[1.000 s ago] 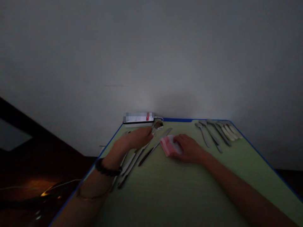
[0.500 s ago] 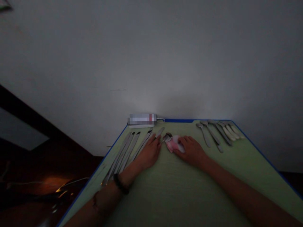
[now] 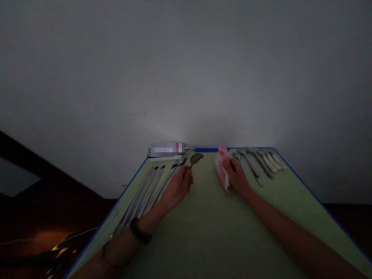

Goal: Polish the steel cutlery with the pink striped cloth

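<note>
My left hand [image 3: 178, 186] is closed round the handle of a metal spoon [image 3: 195, 159], whose bowl points toward the wall, slightly raised. My right hand [image 3: 236, 176] grips a pink and white cloth [image 3: 222, 167], held up off the green table [image 3: 203, 224]. About a hand's width separates the spoon bowl and the cloth. A dark bracelet [image 3: 139, 232] sits on my left wrist. The scene is dim.
A row of several long metal utensils [image 3: 147, 190] lies along the table's left edge. Several spoons and forks [image 3: 257, 162] lie at the far right corner. A white box-like object [image 3: 165, 150] rests against the wall. The table has a blue rim; dark floor lies left.
The spoon and cloth, touching half a second ago, have parted: my right hand lifted the cloth to the right, my left hand drew the spoon left.
</note>
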Demonstrator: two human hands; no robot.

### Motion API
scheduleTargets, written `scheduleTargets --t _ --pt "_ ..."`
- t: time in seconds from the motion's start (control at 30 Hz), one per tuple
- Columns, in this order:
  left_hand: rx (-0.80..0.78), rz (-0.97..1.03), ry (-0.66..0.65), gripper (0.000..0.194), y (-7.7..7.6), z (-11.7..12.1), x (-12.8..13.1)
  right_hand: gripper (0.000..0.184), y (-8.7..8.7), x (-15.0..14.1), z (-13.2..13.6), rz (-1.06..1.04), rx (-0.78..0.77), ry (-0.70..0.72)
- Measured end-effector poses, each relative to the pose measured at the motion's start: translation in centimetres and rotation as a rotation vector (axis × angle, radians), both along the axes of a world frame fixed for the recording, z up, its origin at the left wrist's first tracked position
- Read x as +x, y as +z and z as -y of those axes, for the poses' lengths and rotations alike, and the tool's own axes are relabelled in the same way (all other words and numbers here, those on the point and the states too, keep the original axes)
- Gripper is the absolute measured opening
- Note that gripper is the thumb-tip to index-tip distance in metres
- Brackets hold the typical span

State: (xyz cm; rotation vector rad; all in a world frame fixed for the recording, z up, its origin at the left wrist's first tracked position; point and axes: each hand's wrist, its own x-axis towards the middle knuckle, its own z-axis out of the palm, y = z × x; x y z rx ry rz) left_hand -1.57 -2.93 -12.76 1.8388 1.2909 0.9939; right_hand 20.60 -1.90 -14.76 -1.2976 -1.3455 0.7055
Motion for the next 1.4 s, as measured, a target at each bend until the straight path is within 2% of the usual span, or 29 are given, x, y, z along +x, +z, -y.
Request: scheduleTargets --t 0.1,0.23,0.33,0.43,0.53,0.63,0.77,0.93,1.0,1.07,1.23,1.4 --pt "-0.089 0.147 0.017 0.026 -0.8 -0.7 0.7 0.028 -0.2 -0.5 -1.5 -0.272 -0.009 0.016" --pt "-0.118 0.172 -0.001 0.028 -1.5 -1.1 0.4 0.014 -1.0 -1.5 -3.0 -0.556 -0.087 0.074" --pt "-0.151 0.209 -0.029 0.033 -1.3 -0.7 0.2 0.013 -1.1 -1.4 -3.5 -0.846 -0.146 0.191" --pt "-0.154 0.233 -0.025 0.036 -0.9 -0.3 0.3 0.014 -0.3 -1.0 -3.6 -0.994 -0.213 0.354" --pt "-0.164 0.251 0.047 0.038 -0.8 -0.1 0.5 0.018 0.4 -0.9 -3.8 -1.003 -0.298 0.465" --pt "-0.177 0.234 0.071 0.038 -0.9 0.0 0.5 0.016 0.1 -1.2 -3.9 -0.914 -0.298 0.372" --pt "-0.185 0.249 0.033 0.036 -1.0 0.1 0.6 0.012 -0.6 -1.5 -3.9 -0.814 -0.349 0.274" --pt "-0.186 0.235 0.006 0.032 -1.2 0.3 0.7 0.021 -0.2 -1.3 -4.0 -0.922 -0.375 0.373" --pt "-0.201 0.273 0.018 0.029 -1.3 0.3 0.8 0.022 0.0 -1.2 -4.0 -0.958 -0.375 0.409" --pt "-0.229 0.355 0.038 0.026 -1.2 0.3 0.9 0.022 0.0 -1.1 -4.0 -0.944 -0.391 0.383" --pt "-0.279 0.517 0.087 0.021 -0.8 0.3 1.0 0.022 -0.4 -0.7 -3.7 -0.725 -0.526 0.261" --pt "-0.233 0.521 0.094 0.022 -0.5 0.6 1.1 0.008 -0.8 -0.3 -4.0 -0.844 -0.409 0.399"
